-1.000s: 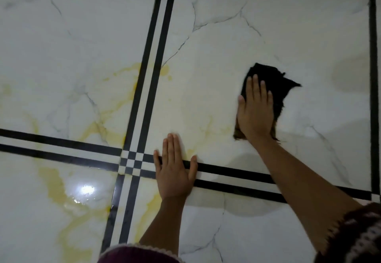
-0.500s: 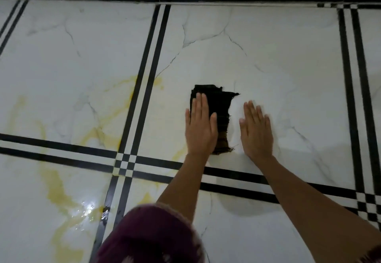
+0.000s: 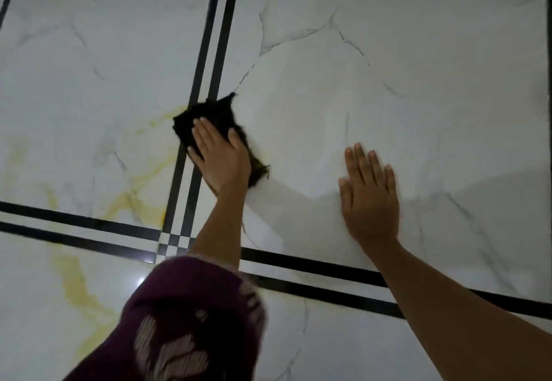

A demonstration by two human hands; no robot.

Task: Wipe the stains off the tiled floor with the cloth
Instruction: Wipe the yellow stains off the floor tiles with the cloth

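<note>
Cloth [image 3: 213,112], black and frayed, is lying crumpled across the double black stripe [image 3: 206,40] between two white marbled tiles, its left edge touching a yellow streak [image 3: 167,115]. Left hand [image 3: 222,158] is pressing flat on it, fingers straight and close together, thumb held apart. Right hand [image 3: 370,198] is resting palm-down on the bare tiled floor [image 3: 418,82], well right of the cloth, fingers straight and slightly spread. Yellow stains [image 3: 137,201] are marking the left tiles. Maroon sleeve [image 3: 191,321] is covering the left upper arm.

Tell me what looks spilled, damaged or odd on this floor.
Yellow streaks smear the left tiles, unlike the plain white tile under the right hand. The black cloth under the left hand has frayed edges.
</note>
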